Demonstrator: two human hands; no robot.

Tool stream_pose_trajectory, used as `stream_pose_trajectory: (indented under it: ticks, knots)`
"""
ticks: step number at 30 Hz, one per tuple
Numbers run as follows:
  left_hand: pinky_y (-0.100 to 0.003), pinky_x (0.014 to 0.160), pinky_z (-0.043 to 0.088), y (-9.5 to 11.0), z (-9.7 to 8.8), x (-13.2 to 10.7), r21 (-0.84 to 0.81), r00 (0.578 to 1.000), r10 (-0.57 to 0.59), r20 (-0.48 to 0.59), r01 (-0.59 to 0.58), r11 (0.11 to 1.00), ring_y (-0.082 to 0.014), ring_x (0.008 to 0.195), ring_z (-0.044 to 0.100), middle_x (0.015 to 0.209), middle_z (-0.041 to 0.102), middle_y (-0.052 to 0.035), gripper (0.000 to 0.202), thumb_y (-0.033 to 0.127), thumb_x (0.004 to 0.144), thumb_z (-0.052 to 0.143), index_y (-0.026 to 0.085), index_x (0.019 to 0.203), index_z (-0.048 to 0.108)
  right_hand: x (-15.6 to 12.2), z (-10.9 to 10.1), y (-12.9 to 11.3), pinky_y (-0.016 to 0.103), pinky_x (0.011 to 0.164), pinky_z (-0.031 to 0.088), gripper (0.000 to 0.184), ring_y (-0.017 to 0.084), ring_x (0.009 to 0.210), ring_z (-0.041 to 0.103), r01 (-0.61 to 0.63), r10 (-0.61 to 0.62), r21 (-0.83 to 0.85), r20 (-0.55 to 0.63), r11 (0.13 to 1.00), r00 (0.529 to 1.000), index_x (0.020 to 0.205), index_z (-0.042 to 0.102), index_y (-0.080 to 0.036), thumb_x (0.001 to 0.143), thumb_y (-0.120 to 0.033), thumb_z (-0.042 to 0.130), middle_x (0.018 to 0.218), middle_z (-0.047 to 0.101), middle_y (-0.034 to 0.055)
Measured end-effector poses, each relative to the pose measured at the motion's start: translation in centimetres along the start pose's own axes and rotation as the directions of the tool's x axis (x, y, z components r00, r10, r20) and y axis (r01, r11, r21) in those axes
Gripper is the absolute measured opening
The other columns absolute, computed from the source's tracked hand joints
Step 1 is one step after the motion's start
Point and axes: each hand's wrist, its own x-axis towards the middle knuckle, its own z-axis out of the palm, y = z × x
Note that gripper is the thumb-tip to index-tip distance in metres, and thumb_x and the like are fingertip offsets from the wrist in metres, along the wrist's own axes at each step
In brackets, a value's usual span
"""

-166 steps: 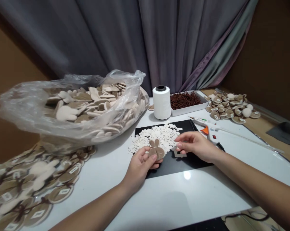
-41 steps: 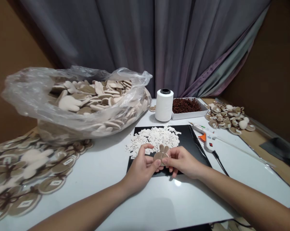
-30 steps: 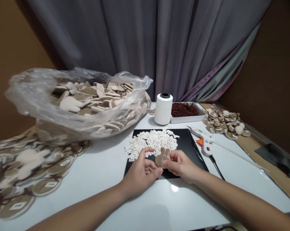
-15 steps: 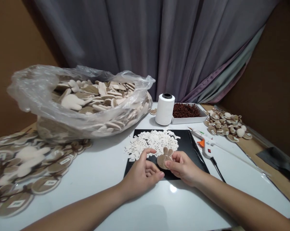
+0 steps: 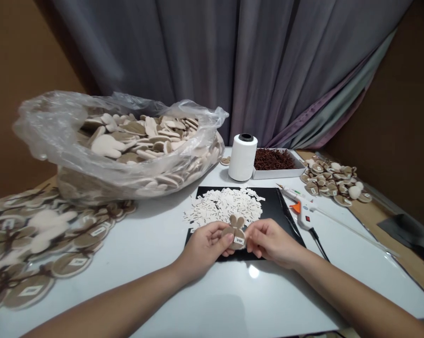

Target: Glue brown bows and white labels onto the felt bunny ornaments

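Between thumb and fingers of my left hand [image 5: 212,240] is a brown bunny-shaped felt piece [image 5: 237,231], ears up. A small white label with dark lettering shows on its lower front, and a thin line runs down from between the ears. My right hand [image 5: 268,241] is closed in a pinch close against the bunny's right edge; what its fingertips hold, if anything, is too small to make out. Just beyond both hands, a heap of small white labels [image 5: 226,206] is spread over a black mat [image 5: 277,211].
A clear plastic bag [image 5: 127,164] full of felt pieces stands at back left. Finished-looking bunny pieces [image 5: 73,264] lie at left, more [image 5: 333,180] at far right. Behind the mat are a white thread cone [image 5: 243,157] and a tray of brown ties [image 5: 273,159]. A glue gun [image 5: 305,211] lies right.
The felt bunny has passed from my right hand to my left, which was open before. Its label now shows. My right hand has moved to the bunny's right edge.
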Motion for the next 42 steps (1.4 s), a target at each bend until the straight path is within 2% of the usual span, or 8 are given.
stream_pose_trajectory:
  ticks: [9,16,23,26,30,33,35,42]
  knots:
    - [-0.022,0.06,0.05,-0.3,0.0,0.1,-0.027,0.999,0.027,-0.017,-0.028,0.999,-0.011,0.064,0.059,0.071,0.063,-0.0004,0.025,0.037,0.082,0.061,0.015,0.094,0.057,-0.4,1.1,-0.8,0.013,0.028,0.023,0.035,0.003,0.04,0.044,-0.031,0.028,-0.091,-0.033,0.995,0.999,0.072,0.061,-0.012,0.065,-0.043,0.076,0.062,0.061,-0.0005]
    - [-0.021,0.06,0.05,-0.1,0.1,0.1,-0.062,0.999,0.042,-0.026,-0.044,0.997,-0.0106,0.065,0.058,0.072,0.061,0.0,0.029,0.039,0.08,0.064,0.015,0.094,0.057,-0.2,0.9,-0.5,0.016,0.035,0.032,0.029,0.005,0.039,0.045,0.033,-0.041,-0.101,-0.072,0.994,0.997,0.067,0.061,-0.014,0.057,-0.033,0.081,0.048,0.055,-0.0053]
    - [-0.021,0.059,0.05,-0.5,0.2,0.0,-0.085,0.997,0.075,-0.037,-0.078,0.993,-0.0099,0.064,0.056,0.072,0.059,0.0008,0.022,0.031,0.077,0.068,0.016,0.092,0.06,-0.5,0.8,-0.3,0.02,0.045,0.042,0.019,0.008,0.045,0.052,0.146,-0.172,-0.214,-0.107,0.966,0.979,0.067,0.064,-0.015,0.061,-0.027,0.078,0.055,0.06,-0.0029]
    - [-0.021,0.059,0.05,-0.6,0.1,0.0,-0.078,0.995,0.091,-0.035,-0.094,0.993,-0.011,0.067,0.057,0.078,0.061,-0.0008,0.02,0.028,0.076,0.069,0.017,0.092,0.063,-0.9,0.9,-0.5,0.02,0.046,0.042,0.013,0.009,0.048,0.054,0.255,-0.305,-0.366,-0.084,0.895,0.949,0.068,0.066,-0.016,0.067,-0.025,0.075,0.056,0.063,-0.0012]
    - [-0.021,0.059,0.049,-0.7,0.0,0.0,-0.052,0.995,0.095,-0.038,-0.097,0.994,-0.0119,0.07,0.057,0.08,0.062,-0.0019,0.018,0.026,0.075,0.07,0.017,0.09,0.064,-1.2,0.7,-0.7,0.021,0.05,0.042,0.006,0.011,0.056,0.058,0.444,-0.539,-0.573,0.005,0.689,0.843,0.071,0.069,-0.016,0.073,-0.021,0.072,0.065,0.068,0.0028]
    - [-0.021,0.059,0.049,-0.7,0.0,0.0,-0.062,0.996,0.084,-0.031,-0.086,0.994,-0.0127,0.072,0.057,0.08,0.063,-0.0023,0.02,0.027,0.074,0.071,0.017,0.09,0.065,-1.2,0.6,-0.6,0.021,0.053,0.042,0.004,0.011,0.057,0.059,0.526,-0.62,-0.605,0.068,0.597,0.782,0.073,0.069,-0.017,0.076,-0.019,0.07,0.066,0.068,0.003]
    - [-0.022,0.059,0.048,-0.7,-0.1,0.0,-0.071,0.996,0.081,-0.027,-0.083,0.994,-0.0127,0.07,0.057,0.077,0.062,-0.0018,0.021,0.029,0.074,0.071,0.017,0.09,0.065,-1.1,0.6,-0.5,0.021,0.051,0.042,0.005,0.011,0.056,0.058,0.514,-0.605,-0.589,0.054,0.623,0.795,0.072,0.069,-0.017,0.076,-0.02,0.069,0.065,0.068,0.0027]
    - [-0.024,0.058,0.045,-0.2,-0.2,-0.2,-0.067,0.999,0.042,-0.01,-0.042,0.997,-0.011,0.06,0.051,0.068,0.061,-0.0013,0.029,0.04,0.072,0.071,0.014,0.085,0.068,-0.6,1.4,0.2,0.022,0.05,0.041,0.012,0.011,0.05,0.052,0.336,-0.373,-0.425,-0.005,0.84,0.928,0.063,0.067,-0.018,0.074,-0.022,0.07,0.056,0.061,-0.0012]
